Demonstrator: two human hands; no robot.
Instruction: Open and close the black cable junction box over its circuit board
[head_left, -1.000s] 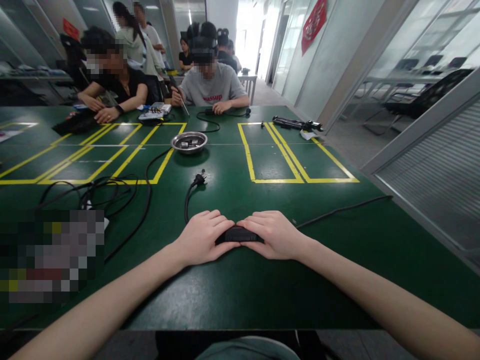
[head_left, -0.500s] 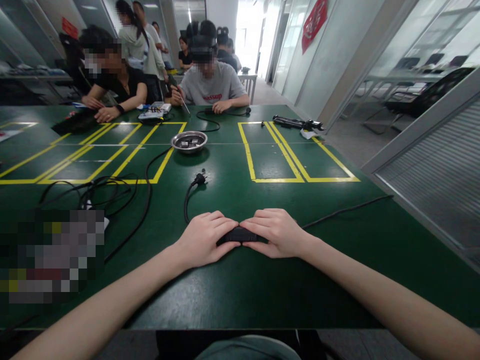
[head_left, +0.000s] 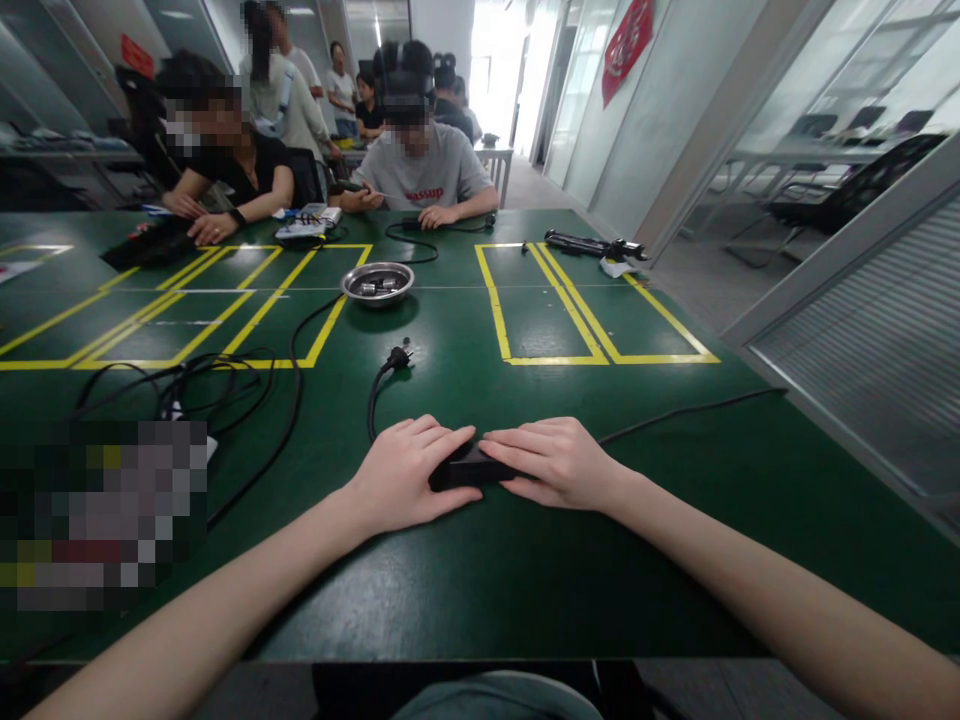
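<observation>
Black adapter (head_left: 466,470) sits flat on the green table (head_left: 480,580) just before me, clasped at either end by my left hand (head_left: 405,478) and right hand (head_left: 559,465), fingers laid over its top, its plug (head_left: 397,357) lying loose beyond, nothing connected yet.

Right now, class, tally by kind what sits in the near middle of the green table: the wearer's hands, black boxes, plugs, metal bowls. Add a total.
Hands: 2 (left hand, right hand)
Black box: 1
Plug: 1
Metal bowl: 1
Total: 5
</observation>
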